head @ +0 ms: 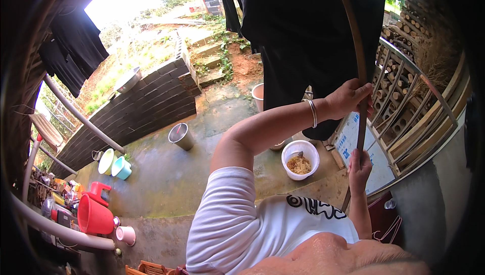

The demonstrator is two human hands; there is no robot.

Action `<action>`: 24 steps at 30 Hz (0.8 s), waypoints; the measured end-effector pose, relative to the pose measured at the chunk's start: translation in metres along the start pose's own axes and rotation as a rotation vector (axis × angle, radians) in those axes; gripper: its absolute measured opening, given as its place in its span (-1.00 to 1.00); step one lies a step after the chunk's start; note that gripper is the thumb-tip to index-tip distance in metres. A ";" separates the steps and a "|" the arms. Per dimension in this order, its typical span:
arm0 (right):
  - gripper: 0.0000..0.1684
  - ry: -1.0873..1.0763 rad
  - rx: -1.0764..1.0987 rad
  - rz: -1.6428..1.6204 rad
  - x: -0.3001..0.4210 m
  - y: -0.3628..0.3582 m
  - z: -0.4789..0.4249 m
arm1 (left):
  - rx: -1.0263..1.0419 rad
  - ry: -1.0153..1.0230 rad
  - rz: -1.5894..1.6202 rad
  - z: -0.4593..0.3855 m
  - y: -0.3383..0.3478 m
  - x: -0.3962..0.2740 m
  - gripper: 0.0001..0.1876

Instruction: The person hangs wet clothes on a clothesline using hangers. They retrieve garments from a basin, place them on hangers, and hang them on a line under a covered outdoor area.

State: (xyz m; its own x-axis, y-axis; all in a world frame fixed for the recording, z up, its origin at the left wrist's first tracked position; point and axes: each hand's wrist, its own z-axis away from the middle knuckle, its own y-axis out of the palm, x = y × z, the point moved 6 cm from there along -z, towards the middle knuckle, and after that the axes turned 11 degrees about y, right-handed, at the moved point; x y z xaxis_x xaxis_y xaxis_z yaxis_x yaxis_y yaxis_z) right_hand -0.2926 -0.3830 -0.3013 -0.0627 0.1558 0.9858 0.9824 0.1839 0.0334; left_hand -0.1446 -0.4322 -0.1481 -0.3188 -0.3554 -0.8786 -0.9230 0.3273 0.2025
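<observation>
Both of my hands grip a long brown pole (pixel 356 36) that runs from the top of the view down past my white shirt. My left hand (pixel 348 99), with silver bangles at the wrist, is wrapped around it higher up. Lower down, my right hand (pixel 359 167) closes on the same pole. Large black garments (pixel 303 28) hang behind the upper pole. Whether its top end touches them cannot be seen. A white plastic bucket (pixel 286 161) with brownish contents and a dark object in it stands on the floor below my left forearm.
A grey bin (pixel 181 136) stands on the wet concrete. At left are light green (pixel 107 160) and turquoise buckets (pixel 122 168), a red tub (pixel 93 214) and a pink bucket (pixel 126 235). A block wall (pixel 151 93) lies beyond. Right are a metal railing (pixel 401 59) and stacked firewood (pixel 413 21).
</observation>
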 end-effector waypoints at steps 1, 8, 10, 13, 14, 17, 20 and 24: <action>-0.65 -0.007 0.000 0.004 -0.002 -0.002 -0.003 | -0.003 -0.001 -0.003 -0.003 0.000 0.002 -0.66; -0.67 -0.077 -0.029 0.124 -0.027 -0.029 -0.020 | 0.074 0.049 -0.040 -0.006 0.006 -0.001 -0.55; -0.73 -0.049 0.003 0.149 -0.016 -0.026 -0.022 | 0.084 0.077 -0.088 -0.007 0.004 -0.007 -0.47; -0.82 -0.165 0.142 0.146 0.023 -0.008 -0.020 | -0.009 0.125 -0.157 -0.011 -0.004 -0.026 -0.46; -0.80 -0.230 0.205 0.124 0.032 -0.002 -0.018 | -0.028 0.183 -0.173 -0.014 -0.011 -0.033 -0.46; -0.76 0.109 0.595 0.036 -0.016 -0.017 -0.009 | -0.107 0.226 -0.159 -0.025 -0.023 -0.072 -0.47; -0.94 0.211 0.775 0.249 -0.097 -0.052 0.016 | -0.182 0.306 -0.238 -0.033 -0.040 -0.120 -0.46; -0.82 0.438 0.577 0.329 -0.193 -0.102 0.067 | -0.254 0.431 -0.243 -0.062 -0.061 -0.174 -0.45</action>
State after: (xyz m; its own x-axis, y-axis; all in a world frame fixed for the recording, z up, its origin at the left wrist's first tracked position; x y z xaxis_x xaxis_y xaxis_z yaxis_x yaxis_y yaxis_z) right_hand -0.3921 -0.3665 -0.5056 0.4078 -0.0842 0.9092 0.6847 0.6870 -0.2435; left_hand -0.0464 -0.4442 0.0193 -0.1002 -0.7381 -0.6672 -0.9870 -0.0111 0.1605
